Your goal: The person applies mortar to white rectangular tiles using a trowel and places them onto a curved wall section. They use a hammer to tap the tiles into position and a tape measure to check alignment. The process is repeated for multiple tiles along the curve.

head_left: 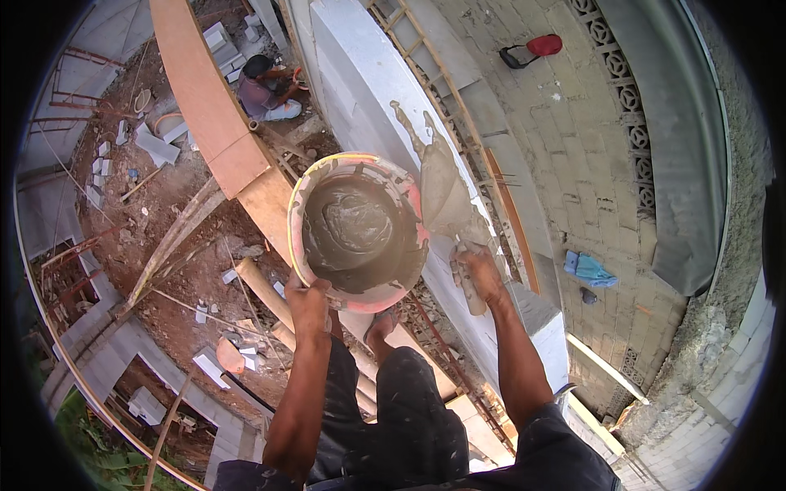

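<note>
My left hand (309, 304) is closed on the near-left rim of a bucket (393, 299), holding it tilted in front of my legs. Inside lies wet grey mortar (356, 225), swirled in the middle and smeared up the reddish wall. My right hand (481, 272) grips a mortar-caked trowel (472, 301) by its handle, just right of the bucket. A pale wall of blocks (372, 78) runs beside it, its top partly covered with spread mortar (442, 184). The trowel's blade is hard to tell from the mortar around it.
I stand high on wooden planks (422, 352). A long board (201, 78) runs ahead on the left, above rubble ground. Another person (264, 88) crouches below. Beyond the wall are a wooden ladder (438, 61), a red cap (544, 45) and a blue cloth (589, 268).
</note>
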